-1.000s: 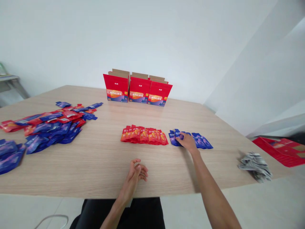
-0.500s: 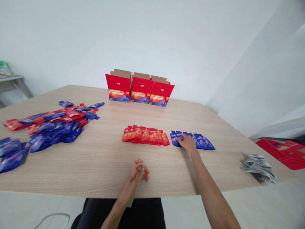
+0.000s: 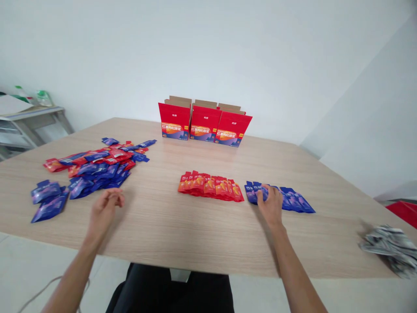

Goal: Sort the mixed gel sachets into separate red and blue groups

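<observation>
My right hand (image 3: pixel 271 204) rests on the row of blue pouches (image 3: pixel 295 200) at the right, thumb and bent fingers closed on a blue pouch (image 3: pixel 255 190) near the row's left end. The palm and fingers hide part of the row. Beside it lies a row of overlapping red pouches (image 3: pixel 210 186), fanned out flat. My left hand (image 3: pixel 106 211) hovers over the table at the left, its fingers curled in and nothing visible in them. Just beyond it is a mixed pile of red and blue pouches (image 3: pixel 107 167); a few blue pouches (image 3: pixel 50 201) lie apart, nearer the left edge.
Three red cartons with raised flaps (image 3: pixel 203 124) stand side by side at the back of the wooden table (image 3: pixel 182 234). A crumpled striped cloth (image 3: pixel 389 248) lies at the right front corner. Part of a red box (image 3: pixel 404 212) shows at the right edge. A side table (image 3: pixel 31 115) stands far left.
My left hand has swung left from the front middle of the table towards the mixed pile. The right hand stays on the blue row. The view has turned left.
</observation>
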A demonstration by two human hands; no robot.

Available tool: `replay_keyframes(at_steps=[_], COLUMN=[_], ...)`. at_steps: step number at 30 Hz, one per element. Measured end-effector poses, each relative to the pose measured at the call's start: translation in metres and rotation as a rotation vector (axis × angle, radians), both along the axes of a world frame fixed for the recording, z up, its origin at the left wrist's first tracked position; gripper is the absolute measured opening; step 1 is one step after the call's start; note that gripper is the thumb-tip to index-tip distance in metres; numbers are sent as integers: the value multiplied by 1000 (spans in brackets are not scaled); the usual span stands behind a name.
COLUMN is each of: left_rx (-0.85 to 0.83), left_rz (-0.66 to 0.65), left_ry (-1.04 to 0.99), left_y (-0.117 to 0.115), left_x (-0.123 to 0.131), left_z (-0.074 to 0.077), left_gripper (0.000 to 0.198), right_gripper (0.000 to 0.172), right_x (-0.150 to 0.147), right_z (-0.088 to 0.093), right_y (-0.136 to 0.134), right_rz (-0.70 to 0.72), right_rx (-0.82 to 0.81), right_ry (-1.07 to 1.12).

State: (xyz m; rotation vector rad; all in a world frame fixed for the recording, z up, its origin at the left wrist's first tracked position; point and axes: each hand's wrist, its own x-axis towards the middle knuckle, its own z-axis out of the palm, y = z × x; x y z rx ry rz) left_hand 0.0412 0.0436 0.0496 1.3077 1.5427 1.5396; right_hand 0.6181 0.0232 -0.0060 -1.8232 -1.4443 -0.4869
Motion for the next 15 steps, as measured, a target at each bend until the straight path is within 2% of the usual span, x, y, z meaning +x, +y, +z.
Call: replay_keyframes(at_steps=[2, 4, 5, 7, 10, 12, 15], left_rx=[-12, -125, -191, -278, -297, -329, -416], left_rz=[210, 403, 448, 425, 261, 195, 218], left_ry=[151, 373, 481, 642, 750, 801, 818], left_y=[17, 36, 47, 70, 103, 121, 136], left_x=[-36, -61, -70, -78, -81, -83, -93], left_z=[21, 42, 53, 71, 88, 95, 97], left_gripper=[14, 19, 23, 29, 36, 41, 54], right_gripper=[35, 32, 31, 29, 27, 26, 25], right_x=[-1, -3, -4, -5, -8, -9, -9], right_z=[3, 6, 8, 9, 11, 13, 14], right_y=[0, 0, 0, 0, -2, -4, -6], right_rz=[48, 75, 84, 95, 97, 92, 89], right_rx=[56, 88, 98, 115, 134, 136, 138], right_ry=[8, 18, 21, 26, 39, 47, 42])
